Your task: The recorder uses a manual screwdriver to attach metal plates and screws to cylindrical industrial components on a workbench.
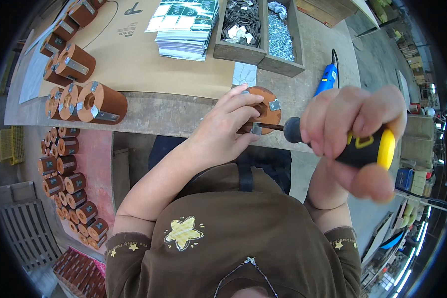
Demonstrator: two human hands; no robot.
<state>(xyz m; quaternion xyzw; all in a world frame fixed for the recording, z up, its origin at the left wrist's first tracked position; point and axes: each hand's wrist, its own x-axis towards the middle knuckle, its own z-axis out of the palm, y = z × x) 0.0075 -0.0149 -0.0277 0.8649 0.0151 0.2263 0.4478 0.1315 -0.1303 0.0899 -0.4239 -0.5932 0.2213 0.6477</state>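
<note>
Head view — a brown cylinder (pixel 263 107) is steadied at the near edge of the counter (pixel 174 111) by the left hand (pixel 223 131), whose fingers are pressed over its top face and metal bracket (pixel 274 105). The right hand (pixel 355 134) is clenched around the yellow-and-black handle of a screwdriver (pixel 333 144), whose shaft is aimed at a second bracket (pixel 256 128) under the left fingertips. Whether the tip is seated in a screw cannot be told.

Finished cylinders (pixel 92 102) are gathered at the far left of the counter; two wooden trays (pixel 263 52) of small hardware, a stack of leaflets (pixel 184 35) and a blue tool (pixel 327 77) are set beyond.

Risk, as judged: the tip could slip off the screw and strike the left fingers, since they lie just beside it; the cylinder, so near the edge, could be pushed off.
</note>
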